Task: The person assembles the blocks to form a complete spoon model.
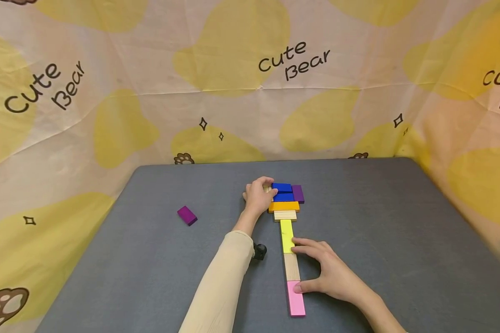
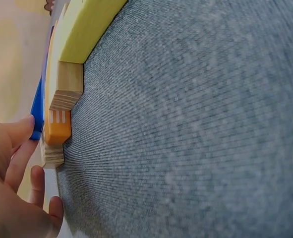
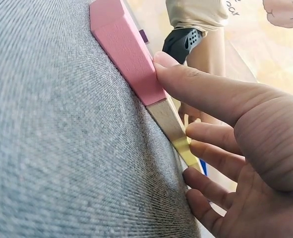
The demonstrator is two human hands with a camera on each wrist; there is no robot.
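Observation:
Wooden blocks form a long figure on the grey table. At its far end my left hand point(image 1: 257, 196) pinches the left end of a blue block point(image 1: 281, 188), which sits slightly tilted in the left wrist view. Beside it are a second blue block point(image 1: 284, 197), a purple block point(image 1: 298, 194) and a plain block partly hidden by the hand. Nearer lie an orange block point(image 1: 284, 206) and ridged plain wood point(image 1: 285, 215). My right hand point(image 1: 337, 273) touches the stem: thumb on the pink block point(image 1: 296, 298), fingertips at the yellow block point(image 1: 287, 236), a plain block point(image 1: 291, 267) between.
A loose purple block point(image 1: 187, 215) lies on the table's left side. The grey table point(image 1: 400, 240) reaches back to a printed cloth point(image 1: 233, 92) hanging behind and at the sides. A black wrist device point(image 1: 260, 251) sticks out from the left sleeve, close to the stem.

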